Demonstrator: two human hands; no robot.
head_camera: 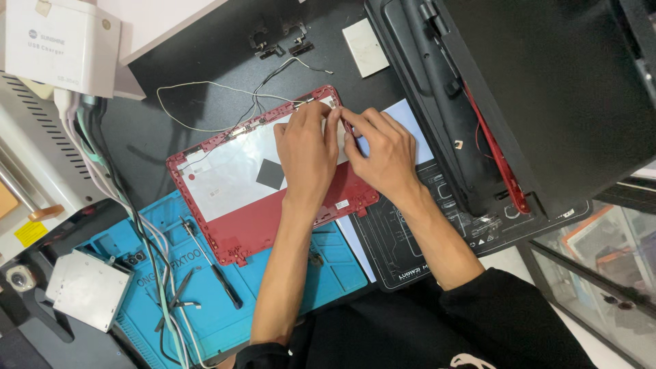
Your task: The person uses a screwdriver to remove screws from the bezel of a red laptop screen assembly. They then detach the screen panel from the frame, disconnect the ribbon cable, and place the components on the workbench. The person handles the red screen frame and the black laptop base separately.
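Observation:
A red laptop lid cover (260,225) lies inside-up on the bench, its inner face lined with silvery foil and a small black square patch (270,173). My left hand (306,150) rests flat on the foil near the cover's upper right corner, fingertips pressing at the edge. My right hand (383,152) sits beside it, its fingers pinching at the same red corner rim (333,96). Thin antenna wires (205,85) trail from the cover's top edge. Whether either hand grips a small part is hidden by the fingers.
A blue repair mat (335,273) holds a screwdriver (215,263) and tweezers. A black laptop base (492,102) lies at the right with a red strip. Two hinges (280,46), a silver drive (87,287), a white charger box (61,44) and cables (109,178) surround the work.

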